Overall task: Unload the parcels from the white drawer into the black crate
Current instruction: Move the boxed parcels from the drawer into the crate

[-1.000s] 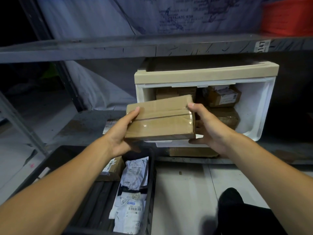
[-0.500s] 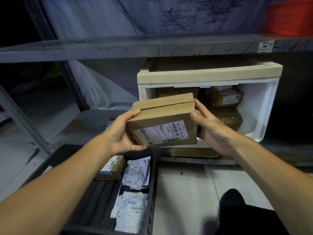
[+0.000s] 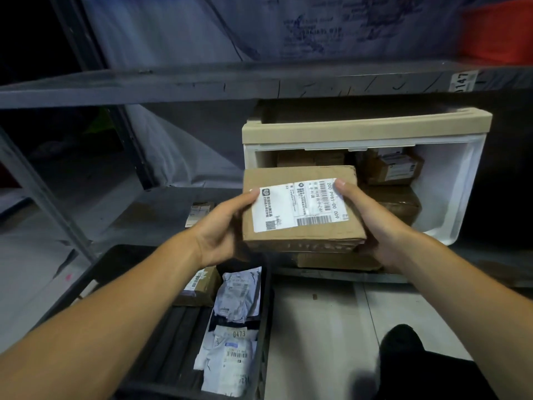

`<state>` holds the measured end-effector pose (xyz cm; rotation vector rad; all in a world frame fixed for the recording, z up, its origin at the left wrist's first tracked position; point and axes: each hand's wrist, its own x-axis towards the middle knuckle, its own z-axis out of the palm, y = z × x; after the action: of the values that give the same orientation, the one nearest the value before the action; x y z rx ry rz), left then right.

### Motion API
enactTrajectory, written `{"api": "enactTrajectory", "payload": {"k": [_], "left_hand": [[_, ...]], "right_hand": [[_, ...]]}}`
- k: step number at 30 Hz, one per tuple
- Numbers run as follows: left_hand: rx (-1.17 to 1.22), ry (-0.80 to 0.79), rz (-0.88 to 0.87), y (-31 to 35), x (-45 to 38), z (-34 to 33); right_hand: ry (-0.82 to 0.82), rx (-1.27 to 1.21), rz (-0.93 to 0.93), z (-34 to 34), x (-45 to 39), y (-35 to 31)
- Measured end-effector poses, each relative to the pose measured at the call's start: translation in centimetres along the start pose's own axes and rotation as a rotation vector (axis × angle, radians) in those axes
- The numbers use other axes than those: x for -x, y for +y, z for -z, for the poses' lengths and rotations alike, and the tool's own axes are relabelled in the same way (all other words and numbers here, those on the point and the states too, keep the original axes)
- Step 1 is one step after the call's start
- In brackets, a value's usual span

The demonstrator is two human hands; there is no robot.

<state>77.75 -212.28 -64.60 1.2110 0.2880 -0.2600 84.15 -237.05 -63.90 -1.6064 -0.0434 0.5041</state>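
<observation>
A brown cardboard parcel with a white shipping label facing me is held in front of the white drawer. My left hand grips its left edge and my right hand grips its right edge. The drawer stands pulled out on the lower shelf with several brown parcels inside. The black crate lies below left and holds a small brown box and white bagged parcels.
A grey metal shelf board runs across above the drawer. A flat brown parcel lies under the drawer's front. A small labelled item sits on the lower shelf to the left. A dark shoe stands on the tiled floor.
Both hands have turned the parcel over, so the labelled face now points up toward me instead of the taped side. The parcel stays in front of the drawer.
</observation>
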Motion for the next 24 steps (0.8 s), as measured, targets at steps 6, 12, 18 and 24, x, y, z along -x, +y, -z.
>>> {"api": "enactTrajectory", "payload": {"k": [6,12,18,24], "left_hand": [[-0.108,0.099,-0.016,-0.5,-0.2,-0.6],[0.013,0.154,-0.025,-0.4,-0.5,-0.7],[0.118,0.193,-0.093,-1.3,-0.7,-2.2],[0.112,0.137,-0.035,-1.9,-0.6,-2.9]], "right_hand": [[-0.079,-0.178,-0.233,0.3,0.0,-0.2],[0.052,-0.282,-0.109,0.2,-0.4,-0.1],[0.082,-0.468,0.022,-0.4,-0.6,-0.5],[0.193,-0.344,0.046,-1.0,-1.2,0.3]]}}
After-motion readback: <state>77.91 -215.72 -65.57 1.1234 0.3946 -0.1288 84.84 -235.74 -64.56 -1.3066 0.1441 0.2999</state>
